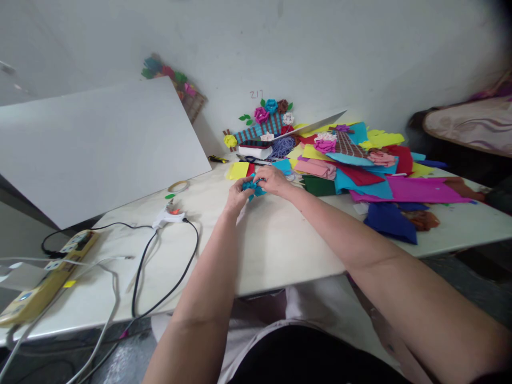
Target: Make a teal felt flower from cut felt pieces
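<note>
Both hands meet over the middle of the table around a blue paper flower [259, 191]. My left hand [237, 197] grips it from the left, fingers closed on its edge. From the right, my right hand [272, 180] pinches the top of the same flower. Fingers hide part of its petals. Just behind the hands lie a yellow paper piece [239, 170], a bit of red paper and a blue paper piece [283, 166]. A white glue gun [168, 217] rests on the table to the left of my left hand.
Piled coloured paper [368, 165] covers the table's right side. A power strip [52, 277] with cables lies at the left, a tape roll [178, 186] nearer the middle. A large white board [108, 149] leans at the back left. A yellow cutter [218, 159] and scissors [250, 159] lie behind.
</note>
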Motion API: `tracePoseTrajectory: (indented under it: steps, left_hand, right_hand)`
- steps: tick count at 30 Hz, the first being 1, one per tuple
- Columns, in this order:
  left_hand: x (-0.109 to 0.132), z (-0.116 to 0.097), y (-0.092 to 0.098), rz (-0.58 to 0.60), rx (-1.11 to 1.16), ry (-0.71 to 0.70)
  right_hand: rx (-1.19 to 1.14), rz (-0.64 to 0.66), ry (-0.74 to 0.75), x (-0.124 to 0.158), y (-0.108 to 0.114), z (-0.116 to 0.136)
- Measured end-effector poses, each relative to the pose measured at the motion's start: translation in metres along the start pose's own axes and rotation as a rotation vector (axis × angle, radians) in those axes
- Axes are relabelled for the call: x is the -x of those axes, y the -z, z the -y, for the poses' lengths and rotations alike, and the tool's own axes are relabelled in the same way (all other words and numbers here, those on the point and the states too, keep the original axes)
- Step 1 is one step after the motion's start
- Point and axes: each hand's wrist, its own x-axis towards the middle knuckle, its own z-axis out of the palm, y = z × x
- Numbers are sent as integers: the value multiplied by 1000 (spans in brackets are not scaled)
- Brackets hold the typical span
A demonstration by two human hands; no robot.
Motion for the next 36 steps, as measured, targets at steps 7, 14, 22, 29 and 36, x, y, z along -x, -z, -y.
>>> tracePoseTrajectory:
  steps: [7, 14, 22, 29, 36]
  left_hand:
    - [-3, 0, 3, -159, 94, 169]
    - [-1, 1, 6, -154, -52, 205]
    - [-7, 7, 6, -216, -84, 155]
    - [-8, 6, 4, -269, -29, 153]
    - [-10, 11, 4, -311, -47, 189]
  right_hand:
    - [15, 13, 112, 0, -1, 4]
    - [130, 101, 246, 0, -2, 19]
    - [108, 79, 250, 0, -6, 21]
    - [50, 33, 218, 1, -2, 29]
    - [67, 77, 222, 1, -5, 28]
